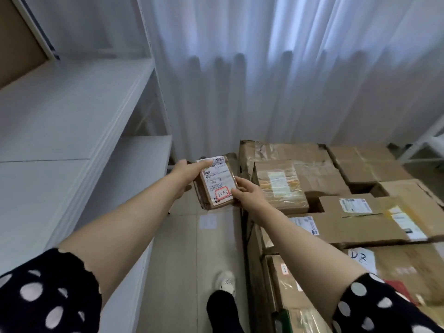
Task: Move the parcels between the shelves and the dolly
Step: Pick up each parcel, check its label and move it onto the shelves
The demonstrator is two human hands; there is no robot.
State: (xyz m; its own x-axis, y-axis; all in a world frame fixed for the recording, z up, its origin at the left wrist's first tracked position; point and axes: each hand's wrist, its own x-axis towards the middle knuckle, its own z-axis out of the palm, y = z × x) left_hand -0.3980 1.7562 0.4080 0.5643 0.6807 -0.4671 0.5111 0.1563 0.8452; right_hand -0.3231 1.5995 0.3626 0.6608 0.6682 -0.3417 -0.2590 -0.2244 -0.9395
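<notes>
Head view: a small brown parcel (216, 182) is held over the aisle between the white shelves (72, 111) on the left and the stacked cartons (336, 188) on the right. It is gripped at its far edge by the left hand (186, 173) and at its near corner by the right hand (247, 193). The label is kept upward, presumably so that the handwritten code (223, 194) can be read for shelving.

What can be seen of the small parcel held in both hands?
The small parcel is a flat brown cardboard packet; a white label on top shows a barcode at the far end and a handwritten, red-framed 3-4-3 at the near end. It is held tilted in the air between the shelves and the boxes. The left hand grips its far left side, the right hand its near right side.
</notes>
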